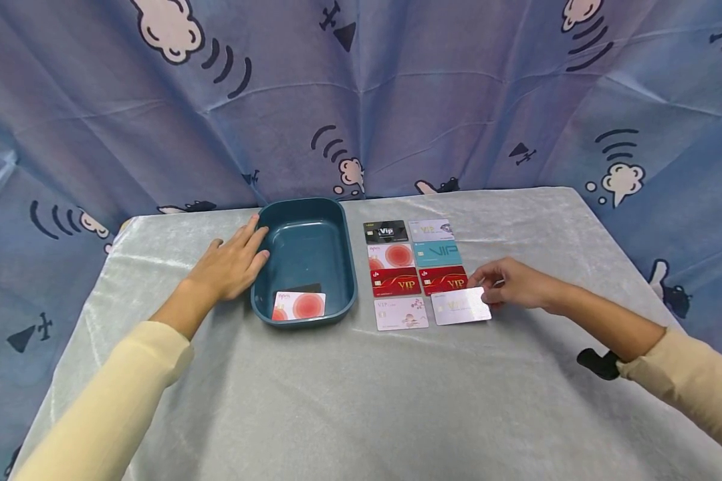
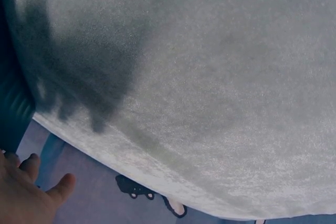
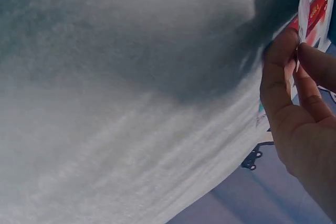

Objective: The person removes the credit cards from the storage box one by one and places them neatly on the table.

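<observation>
Thumb and fingers of my right hand (image 1: 513, 284) pinch the right edge of a silver-white card (image 1: 460, 306), at the near end of the right column of cards. In the right wrist view the card (image 3: 303, 9) shows edge-on between thumb and fingertips. Just beyond it lies a red VIP card (image 1: 442, 279), partly overlapped. My left hand (image 1: 231, 262) rests with extended fingers against the left side of a dark teal box (image 1: 347, 267). Inside the box's near end, a white card with red circles (image 1: 299, 306) lies over a dark card (image 1: 308, 288).
The left column has a black Vip card (image 1: 386, 232), a red-circle card (image 1: 391, 256), a red VIP card (image 1: 396, 282) and a pale pink card (image 1: 401, 314). A pale VIP card (image 1: 431, 230) and teal card (image 1: 436, 254) top the right column. A patterned curtain (image 1: 457, 100) hangs behind the cloth-covered table (image 1: 349, 407).
</observation>
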The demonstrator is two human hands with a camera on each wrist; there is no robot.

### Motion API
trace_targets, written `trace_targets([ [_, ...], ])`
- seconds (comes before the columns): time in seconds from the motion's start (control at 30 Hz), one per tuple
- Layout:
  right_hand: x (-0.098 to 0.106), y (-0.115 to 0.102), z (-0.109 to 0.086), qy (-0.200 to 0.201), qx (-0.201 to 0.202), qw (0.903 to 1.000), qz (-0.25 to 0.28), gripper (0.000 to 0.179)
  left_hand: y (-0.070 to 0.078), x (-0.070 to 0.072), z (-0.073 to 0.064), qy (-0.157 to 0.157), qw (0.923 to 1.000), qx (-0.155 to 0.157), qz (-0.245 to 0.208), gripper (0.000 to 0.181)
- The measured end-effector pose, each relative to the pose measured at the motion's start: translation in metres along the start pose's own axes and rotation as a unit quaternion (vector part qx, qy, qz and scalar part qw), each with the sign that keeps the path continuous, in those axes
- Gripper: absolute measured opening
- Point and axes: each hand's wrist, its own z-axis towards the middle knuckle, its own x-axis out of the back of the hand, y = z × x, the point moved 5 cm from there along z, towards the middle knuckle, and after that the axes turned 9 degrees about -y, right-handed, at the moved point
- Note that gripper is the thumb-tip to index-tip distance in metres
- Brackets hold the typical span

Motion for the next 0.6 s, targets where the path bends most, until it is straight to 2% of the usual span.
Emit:
trace_targets([
  [0.3,-0.0028,0.0098,0.0033,0.005,0.0,1.0,0.007,0.03,-0.0001,-0.001,-0.0013,0.003,1.0,0.001,-0.003,0.06],
  [0.6,-0.003,0.0049,0.0052,0.002,0.032,0.9987,-0.04,0.028,0.0003,-0.0006,-0.0002,-0.006,1.0,0.005,-0.004,0.061],
])
